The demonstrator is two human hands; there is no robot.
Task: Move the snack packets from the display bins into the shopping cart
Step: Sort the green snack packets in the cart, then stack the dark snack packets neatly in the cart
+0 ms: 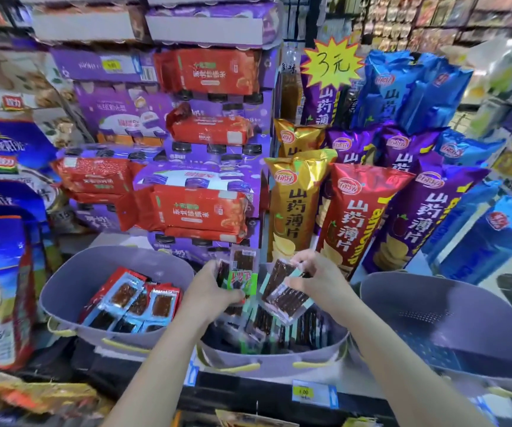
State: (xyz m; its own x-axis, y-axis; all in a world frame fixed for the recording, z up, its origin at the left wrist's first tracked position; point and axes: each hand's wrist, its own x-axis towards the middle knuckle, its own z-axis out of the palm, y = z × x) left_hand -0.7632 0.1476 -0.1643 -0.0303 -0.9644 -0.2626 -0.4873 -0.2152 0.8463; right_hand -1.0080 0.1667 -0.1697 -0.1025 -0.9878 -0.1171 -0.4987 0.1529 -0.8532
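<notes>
Both hands over middle bin (pixel 274 363): left hand (pixel 207 292) grips packets (pixel 240 272); right hand (pixel 316 277) pinches packet (pixel 282 289).

Three bins (pixel 73 272), two hands: my left hand (pixel 208 288), right hand (pixel 316 275)
Far: two gold chip bags (pixel 298 208), one red bag (pixel 356 211), one star sign (pixel 330 64).

Lilac-grey bins (pixel 73 291) with yellow handles hold red-and-blue packets (pixel 134 300) and green-edged dark-brown packets (pixel 282 291).
</notes>
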